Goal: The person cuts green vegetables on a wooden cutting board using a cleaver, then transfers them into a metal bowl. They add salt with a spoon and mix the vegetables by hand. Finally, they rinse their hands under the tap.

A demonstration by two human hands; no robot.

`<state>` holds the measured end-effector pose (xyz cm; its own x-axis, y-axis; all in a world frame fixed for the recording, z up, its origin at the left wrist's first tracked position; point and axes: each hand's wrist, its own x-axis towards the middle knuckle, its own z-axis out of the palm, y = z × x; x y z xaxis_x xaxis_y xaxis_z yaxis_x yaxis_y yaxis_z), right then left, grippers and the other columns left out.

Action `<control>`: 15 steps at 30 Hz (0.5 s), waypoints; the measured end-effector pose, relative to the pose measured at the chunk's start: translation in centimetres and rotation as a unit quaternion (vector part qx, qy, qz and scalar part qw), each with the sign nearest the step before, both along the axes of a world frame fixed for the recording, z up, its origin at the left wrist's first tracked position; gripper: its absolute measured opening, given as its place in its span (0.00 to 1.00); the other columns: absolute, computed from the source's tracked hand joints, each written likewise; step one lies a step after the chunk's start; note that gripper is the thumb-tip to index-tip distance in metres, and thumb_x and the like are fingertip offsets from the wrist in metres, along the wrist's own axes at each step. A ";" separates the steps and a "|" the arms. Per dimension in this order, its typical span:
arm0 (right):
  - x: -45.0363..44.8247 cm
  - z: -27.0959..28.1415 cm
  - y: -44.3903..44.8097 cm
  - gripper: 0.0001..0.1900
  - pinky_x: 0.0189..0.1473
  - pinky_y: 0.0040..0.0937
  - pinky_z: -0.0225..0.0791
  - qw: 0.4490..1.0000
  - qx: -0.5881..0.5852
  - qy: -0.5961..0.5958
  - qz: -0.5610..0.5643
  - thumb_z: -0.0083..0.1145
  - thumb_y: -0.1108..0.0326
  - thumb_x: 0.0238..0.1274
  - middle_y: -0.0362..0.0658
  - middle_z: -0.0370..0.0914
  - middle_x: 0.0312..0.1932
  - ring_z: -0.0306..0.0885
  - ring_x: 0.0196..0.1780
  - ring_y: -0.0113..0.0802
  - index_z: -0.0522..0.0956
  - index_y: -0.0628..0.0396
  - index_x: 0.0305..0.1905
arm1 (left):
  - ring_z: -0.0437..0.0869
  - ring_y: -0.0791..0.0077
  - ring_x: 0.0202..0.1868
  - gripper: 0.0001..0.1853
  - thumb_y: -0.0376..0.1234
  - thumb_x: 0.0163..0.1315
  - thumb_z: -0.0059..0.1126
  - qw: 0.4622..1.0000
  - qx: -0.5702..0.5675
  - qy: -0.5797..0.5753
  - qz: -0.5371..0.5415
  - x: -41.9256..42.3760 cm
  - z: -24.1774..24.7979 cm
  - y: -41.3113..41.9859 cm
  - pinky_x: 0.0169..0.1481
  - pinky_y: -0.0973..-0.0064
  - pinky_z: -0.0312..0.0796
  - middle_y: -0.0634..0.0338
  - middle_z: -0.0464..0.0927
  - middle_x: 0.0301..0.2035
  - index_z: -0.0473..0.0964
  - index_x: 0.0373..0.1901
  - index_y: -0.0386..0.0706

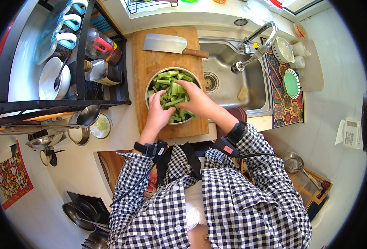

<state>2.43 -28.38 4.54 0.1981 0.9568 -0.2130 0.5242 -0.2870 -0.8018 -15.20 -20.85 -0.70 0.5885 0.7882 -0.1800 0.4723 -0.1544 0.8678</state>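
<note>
A round bowl with a pale rim [147,93] is filled with cut green vegetable pieces [174,90], which look like cucumber sticks. It stands on a wooden cutting board [171,132]. My left hand [157,110] reaches over the bowl's near left side, thumb and fingers apart against the pieces. From the right, my right hand [197,98] spreads over the same pieces, thumb away from the fingers. No piece is plainly gripped by either hand. Behind the bowl, a cleaver [166,43] lies flat on the board, its wooden handle [196,53] jutting over the sink.
At the right is a steel sink [225,79] with a curved faucet [269,39] and a sponge [242,93]. Beyond it, a green dish [291,83] rests on a patterned mat [287,112]. A black-framed rack [80,62] with bottles [104,73] borders the board's left. Ladles [90,115] hang below it.
</note>
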 end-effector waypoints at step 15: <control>2.1 -5.6 7.6 0.36 0.57 0.47 0.70 0.980 -0.162 -0.112 0.025 0.53 0.38 0.66 0.62 0.80 0.50 0.79 0.55 0.56 0.71 0.63 0.60 | 0.61 0.36 0.68 0.38 0.51 0.74 0.46 0.742 -0.599 -0.227 0.197 -2.3 2.2 0.3 0.69 0.39 0.60 0.41 0.54 0.70 0.50 0.73 0.35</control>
